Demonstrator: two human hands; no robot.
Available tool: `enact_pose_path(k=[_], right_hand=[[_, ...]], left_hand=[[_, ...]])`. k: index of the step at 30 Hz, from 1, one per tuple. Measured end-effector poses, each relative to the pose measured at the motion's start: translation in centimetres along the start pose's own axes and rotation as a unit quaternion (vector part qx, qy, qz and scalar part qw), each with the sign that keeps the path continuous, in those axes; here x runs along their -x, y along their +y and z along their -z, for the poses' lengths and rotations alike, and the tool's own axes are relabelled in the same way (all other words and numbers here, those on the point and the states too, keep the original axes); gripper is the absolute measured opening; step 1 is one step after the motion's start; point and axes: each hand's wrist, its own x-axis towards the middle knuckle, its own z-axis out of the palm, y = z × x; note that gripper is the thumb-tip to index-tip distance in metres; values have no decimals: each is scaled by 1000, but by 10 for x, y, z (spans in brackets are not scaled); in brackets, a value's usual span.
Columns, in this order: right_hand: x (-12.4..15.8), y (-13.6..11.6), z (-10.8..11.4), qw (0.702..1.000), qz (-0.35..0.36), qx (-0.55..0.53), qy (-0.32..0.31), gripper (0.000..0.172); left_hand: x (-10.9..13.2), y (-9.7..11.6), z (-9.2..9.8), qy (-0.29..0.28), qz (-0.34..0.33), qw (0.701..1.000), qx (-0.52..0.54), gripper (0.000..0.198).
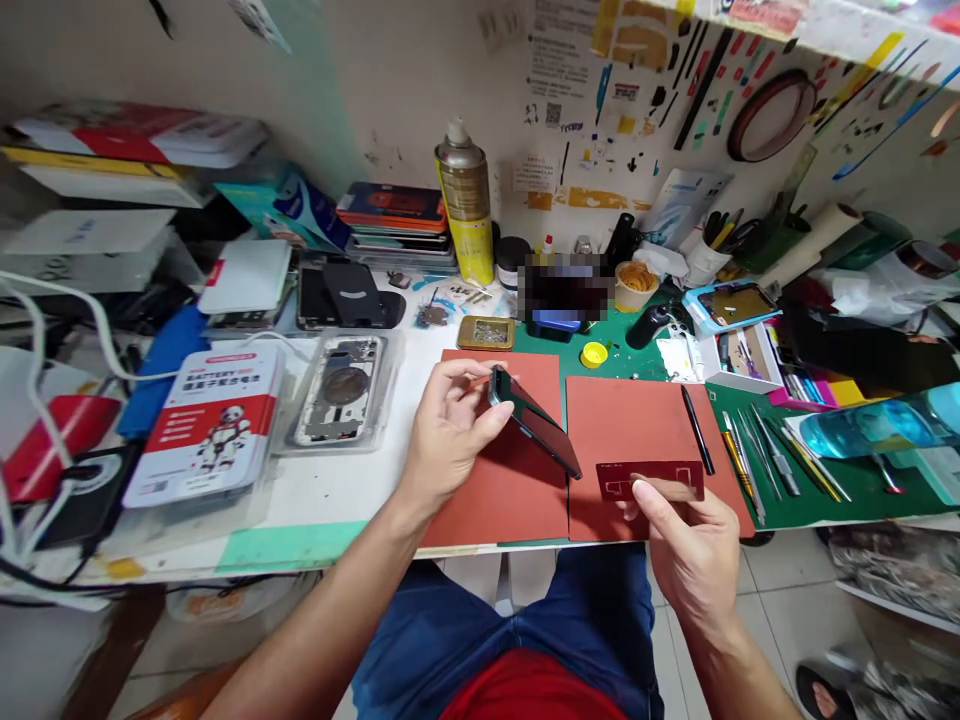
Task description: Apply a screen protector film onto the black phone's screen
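Observation:
A dark smartphone [536,425] is tilted above the left red-brown mat [487,500], its upper end gripped between the thumb and fingers of my left hand [454,425]. Over the right mat [607,415], my right hand [686,540] pinches a thin dark red card [652,480] with pale line markings, thumb on top and fingers beneath. Phone and card are apart. A black pen [698,430] lies on the right mat, beyond the card.
Tweezers and picks [780,455] lie on the green mat at right, near a blue bottle [870,425]. An opened phone housing [341,390] sits in a clear tray at left, beside a battery box [206,425]. A spray can [466,210] stands behind.

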Motion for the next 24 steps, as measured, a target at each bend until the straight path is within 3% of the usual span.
enact_pose_path(k=[10,16,24], right_hand=[[-24,-3,-28,999,34,-17,-31,9],[-37,-3,-36,997,71,12,-40,6],[-42,-3,-41,997,61,9,-47,7]], left_hand=[[-17,3,-21,-17,-11,999,-31,31],[-23,1,-30,-21,-18,999,-40,32],[-26,2,-34,-28,-16,998,-55,29]])
